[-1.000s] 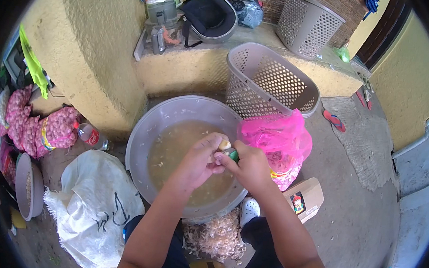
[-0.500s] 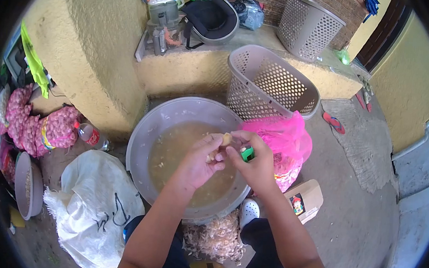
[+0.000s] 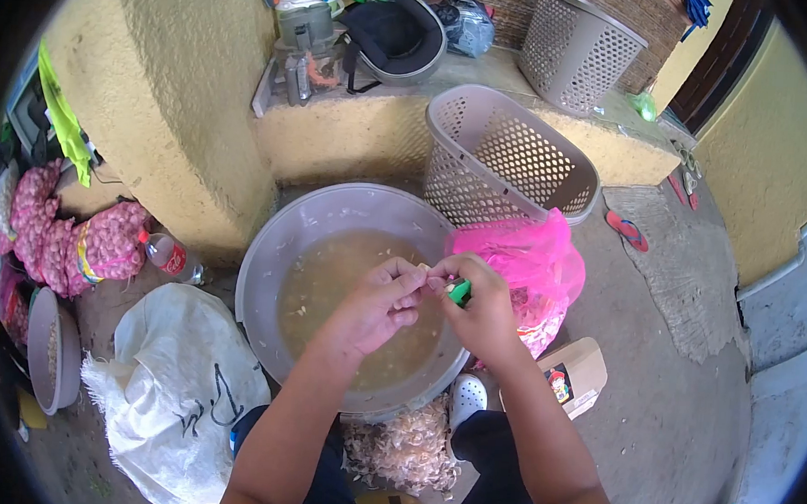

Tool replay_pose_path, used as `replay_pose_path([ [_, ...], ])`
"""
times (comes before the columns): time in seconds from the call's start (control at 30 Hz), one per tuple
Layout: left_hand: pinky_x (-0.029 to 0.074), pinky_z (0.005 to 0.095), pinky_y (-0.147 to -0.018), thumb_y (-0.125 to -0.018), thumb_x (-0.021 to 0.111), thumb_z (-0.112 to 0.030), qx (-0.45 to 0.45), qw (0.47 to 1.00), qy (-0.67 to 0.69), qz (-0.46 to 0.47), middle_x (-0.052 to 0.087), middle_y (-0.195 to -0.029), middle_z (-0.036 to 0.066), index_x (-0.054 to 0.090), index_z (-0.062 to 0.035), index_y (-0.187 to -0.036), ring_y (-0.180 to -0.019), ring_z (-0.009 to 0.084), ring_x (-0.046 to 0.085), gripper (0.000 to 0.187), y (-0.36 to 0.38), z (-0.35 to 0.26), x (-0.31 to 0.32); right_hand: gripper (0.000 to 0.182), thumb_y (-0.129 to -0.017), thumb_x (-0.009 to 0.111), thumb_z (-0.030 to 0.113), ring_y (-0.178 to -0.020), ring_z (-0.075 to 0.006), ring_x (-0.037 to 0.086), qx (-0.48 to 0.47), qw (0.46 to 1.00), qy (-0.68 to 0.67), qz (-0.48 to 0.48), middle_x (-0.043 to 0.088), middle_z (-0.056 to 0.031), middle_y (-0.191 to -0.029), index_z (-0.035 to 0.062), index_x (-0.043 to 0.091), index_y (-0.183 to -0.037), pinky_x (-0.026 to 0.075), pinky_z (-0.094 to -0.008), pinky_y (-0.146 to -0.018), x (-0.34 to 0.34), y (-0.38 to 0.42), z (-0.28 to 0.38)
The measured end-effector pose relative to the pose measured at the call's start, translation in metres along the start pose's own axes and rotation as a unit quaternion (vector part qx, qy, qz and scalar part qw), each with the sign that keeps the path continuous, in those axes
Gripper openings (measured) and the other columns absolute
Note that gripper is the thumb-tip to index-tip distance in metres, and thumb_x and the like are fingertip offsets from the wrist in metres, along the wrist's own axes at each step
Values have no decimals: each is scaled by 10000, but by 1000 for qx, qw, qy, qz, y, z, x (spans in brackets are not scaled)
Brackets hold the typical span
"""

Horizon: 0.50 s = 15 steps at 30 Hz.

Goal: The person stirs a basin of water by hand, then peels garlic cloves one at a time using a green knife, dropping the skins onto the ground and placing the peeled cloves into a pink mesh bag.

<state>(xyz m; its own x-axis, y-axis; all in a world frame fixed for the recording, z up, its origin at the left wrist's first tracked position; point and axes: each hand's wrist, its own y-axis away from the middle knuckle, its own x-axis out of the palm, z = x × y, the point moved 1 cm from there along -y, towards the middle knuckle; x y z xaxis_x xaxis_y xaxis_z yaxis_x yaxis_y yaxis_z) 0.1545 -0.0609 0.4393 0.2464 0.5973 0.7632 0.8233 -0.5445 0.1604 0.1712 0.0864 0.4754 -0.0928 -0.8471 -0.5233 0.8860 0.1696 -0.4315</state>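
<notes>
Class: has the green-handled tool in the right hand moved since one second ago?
Yes. The green-handled tool has shifted rightward, toward the pink bag.

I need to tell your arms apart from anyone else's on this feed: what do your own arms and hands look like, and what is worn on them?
Both forearms come up from the bottom edge bare, with no sleeves in view. The left hand and right hand wear no gloves. No rings, watch or bands can be seen on either wrist.
</notes>
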Motion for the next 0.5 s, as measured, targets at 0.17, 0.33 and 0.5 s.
replay_pose_path([
  [0.17,299,158,-449,-834,567,-197,10,996,51,-70,532,-750,-12,483,-107,-787,-582,24,396,132,-2,7,4,304,-608,630,-11,-751,-300,577,-26,998,60,3,548,-109,-856,41,517,-886,472,-347,-615,8,4,-4],
  [0.33,305,161,-455,-823,583,-233,36,992,20,-121,514,-702,-21,490,-110,-782,-605,33,426,159,-5,9,1,329,-600,633,4,-726,-306,566,-45,994,93,18,524,-101,-864,52,493,-894,462,-372,-594,15,7,-6],
  [0.5,310,170,-434,-817,589,-273,65,978,-85,-176,518,-726,-2,492,-90,-819,-587,45,426,207,-5,9,3,328,-592,622,-7,-735,-301,563,-38,992,115,41,521,-104,-863,54,491,-887,459,-369,-608,16,8,-3],
])
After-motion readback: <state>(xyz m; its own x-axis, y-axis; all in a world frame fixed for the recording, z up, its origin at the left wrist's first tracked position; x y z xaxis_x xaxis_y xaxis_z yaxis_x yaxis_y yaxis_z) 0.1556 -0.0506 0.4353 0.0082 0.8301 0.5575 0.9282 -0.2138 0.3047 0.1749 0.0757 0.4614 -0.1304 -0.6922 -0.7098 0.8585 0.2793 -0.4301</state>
